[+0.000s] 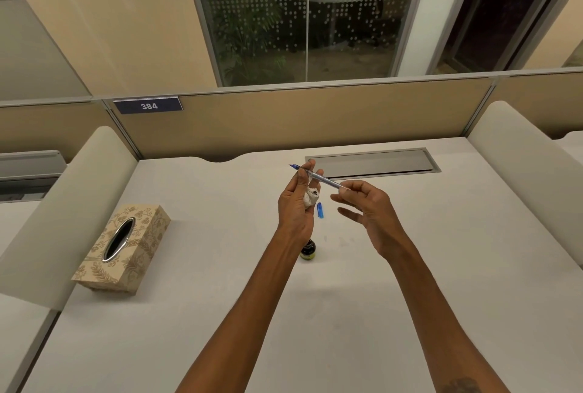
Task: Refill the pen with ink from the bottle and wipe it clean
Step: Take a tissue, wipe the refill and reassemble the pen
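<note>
Now your left hand [295, 203] pinches the pen [318, 177] and clutches a tissue [310, 197]; your right hand [369, 206] pinches its rear end.

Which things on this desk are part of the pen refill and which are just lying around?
For the job: pen, ink bottle, stained tissue, blue cap, tissue box.
Just lying about: cable hatch, number plate.

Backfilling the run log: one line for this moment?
left hand: holds pen, stained tissue | right hand: pinches pen end | cap: on desk | bottle: on desk, part hidden
</note>
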Motion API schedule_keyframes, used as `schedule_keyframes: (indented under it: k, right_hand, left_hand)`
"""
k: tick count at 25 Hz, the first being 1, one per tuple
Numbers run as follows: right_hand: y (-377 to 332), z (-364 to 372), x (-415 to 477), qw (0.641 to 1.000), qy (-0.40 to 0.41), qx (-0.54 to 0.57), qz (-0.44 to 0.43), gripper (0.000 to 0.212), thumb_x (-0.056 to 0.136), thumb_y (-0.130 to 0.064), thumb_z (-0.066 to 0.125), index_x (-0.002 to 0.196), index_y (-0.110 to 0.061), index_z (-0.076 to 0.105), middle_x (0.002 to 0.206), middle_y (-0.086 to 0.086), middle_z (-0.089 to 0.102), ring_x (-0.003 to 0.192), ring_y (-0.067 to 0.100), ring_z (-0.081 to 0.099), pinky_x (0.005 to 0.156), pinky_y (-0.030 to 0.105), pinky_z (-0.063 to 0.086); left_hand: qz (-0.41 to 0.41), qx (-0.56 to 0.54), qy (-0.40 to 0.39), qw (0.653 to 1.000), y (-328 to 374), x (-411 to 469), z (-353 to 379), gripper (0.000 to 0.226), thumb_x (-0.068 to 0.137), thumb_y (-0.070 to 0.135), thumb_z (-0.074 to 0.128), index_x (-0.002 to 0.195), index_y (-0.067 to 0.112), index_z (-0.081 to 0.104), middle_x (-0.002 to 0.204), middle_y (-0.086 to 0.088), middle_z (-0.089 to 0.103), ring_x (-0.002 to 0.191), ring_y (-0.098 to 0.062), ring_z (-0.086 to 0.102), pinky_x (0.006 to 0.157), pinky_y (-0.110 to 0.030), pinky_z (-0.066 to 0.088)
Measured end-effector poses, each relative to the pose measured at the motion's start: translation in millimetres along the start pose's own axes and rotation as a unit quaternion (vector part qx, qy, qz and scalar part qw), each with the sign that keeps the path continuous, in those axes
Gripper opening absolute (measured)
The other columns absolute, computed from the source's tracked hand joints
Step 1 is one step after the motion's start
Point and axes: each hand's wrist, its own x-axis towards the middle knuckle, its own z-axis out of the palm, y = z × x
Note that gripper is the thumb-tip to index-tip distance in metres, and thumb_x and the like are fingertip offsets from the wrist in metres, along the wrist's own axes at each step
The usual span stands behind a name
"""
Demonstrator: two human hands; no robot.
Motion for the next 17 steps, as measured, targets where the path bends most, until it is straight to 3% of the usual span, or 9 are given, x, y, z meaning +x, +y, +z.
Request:
schedule_keyframes:
  k: [2, 5, 7, 9, 11, 14, 17]
  right_hand:
    - [0.3, 4.7, 1.6, 1.0, 0.024, -0.013, 0.005, 0.018, 0.098, -0.024, 0.056, 0.097, -0.01, 0.068, 0.084, 0.005, 0.073, 0.092, 0.026, 0.075, 0.096, 0.043, 0.055]
    - [-3.1, 8.7, 2.3, 0.997, 0.03, -0.05, 0.052, 0.039, 0.101, -0.039, 0.046, 0.085, -0.011, 0.069, 0.066, 0.003, 0.069, 0.081, 0.024, 0.074, 0.087, 0.036, 0.055]
    - [-1.1, 5.0, 1.6, 0.998, 0.014, -0.042, 0.048, 0.034, 0.099, -0.042, 0.05, 0.095, -0.015, 0.07, 0.076, 0.003, 0.073, 0.089, 0.023, 0.074, 0.089, 0.037, 0.054]
    - [1.0, 0.5, 0.4, 1.0, -0.006, -0.015, 0.019, 0.018, 0.095, -0.031, 0.061, 0.105, -0.016, 0.067, 0.098, 0.006, 0.075, 0.099, 0.022, 0.073, 0.094, 0.043, 0.055]
    - [2.0, 1.2, 0.7, 1.0, -0.008, -0.006, 0.004, 0.011, 0.093, -0.022, 0.065, 0.102, -0.017, 0.067, 0.108, 0.009, 0.073, 0.105, 0.024, 0.07, 0.097, 0.046, 0.054]
    - [1.6, 7.4, 4.5, 0.998, 0.034, 0.0, 0.047, 0.019, 0.099, -0.029, 0.055, 0.093, -0.018, 0.069, 0.1, 0.009, 0.074, 0.104, 0.026, 0.07, 0.097, 0.046, 0.053]
    - [0.9, 8.2, 6.3, 0.997, 0.031, -0.036, 0.068, 0.031, 0.098, -0.044, 0.051, 0.094, -0.019, 0.069, 0.092, 0.004, 0.074, 0.099, 0.023, 0.07, 0.091, 0.04, 0.053]
  left_hand:
    - [-0.001, 0.012, -0.003, 1.0, -1.2, -1.3, 1.5, 0.026, 0.103, 0.019, 0.047, 0.108, 0.017, 0.072, 0.114, 0.006, 0.074, 0.102, -0.015, 0.073, 0.101, -0.031, 0.05]
    - [0.0, 0.025, -0.008, 1.0, -0.6, -1.9, 2.6, 0.025, 0.103, 0.02, 0.048, 0.109, 0.017, 0.072, 0.113, 0.009, 0.075, 0.102, -0.014, 0.073, 0.098, -0.027, 0.051]
    - [0.001, 0.032, -0.008, 0.999, 0.8, -0.9, 1.8, 0.026, 0.103, 0.02, 0.047, 0.111, 0.017, 0.071, 0.118, 0.005, 0.073, 0.102, -0.014, 0.073, 0.102, -0.029, 0.049]
    - [0.001, 0.044, -0.008, 0.999, 1.6, -0.1, 0.9, 0.026, 0.103, 0.021, 0.046, 0.112, 0.017, 0.07, 0.13, -0.003, 0.066, 0.102, -0.013, 0.072, 0.1, -0.029, 0.048]
    - [0.0, 0.054, -0.009, 0.999, 1.2, -0.3, 1.1, 0.025, 0.103, 0.021, 0.047, 0.112, 0.018, 0.07, 0.135, -0.006, 0.062, 0.099, -0.011, 0.073, 0.097, -0.027, 0.049]
    - [-0.001, 0.055, -0.014, 0.998, -1.4, -0.2, 1.8, 0.024, 0.102, 0.02, 0.048, 0.112, 0.017, 0.07, 0.134, -0.004, 0.063, 0.098, -0.01, 0.073, 0.099, -0.029, 0.049]
    - [0.0, 0.051, -0.014, 0.999, 0.1, 0.6, 1.2, 0.023, 0.101, 0.019, 0.05, 0.11, 0.017, 0.071, 0.13, -0.001, 0.064, 0.098, -0.01, 0.074, 0.085, -0.019, 0.057]
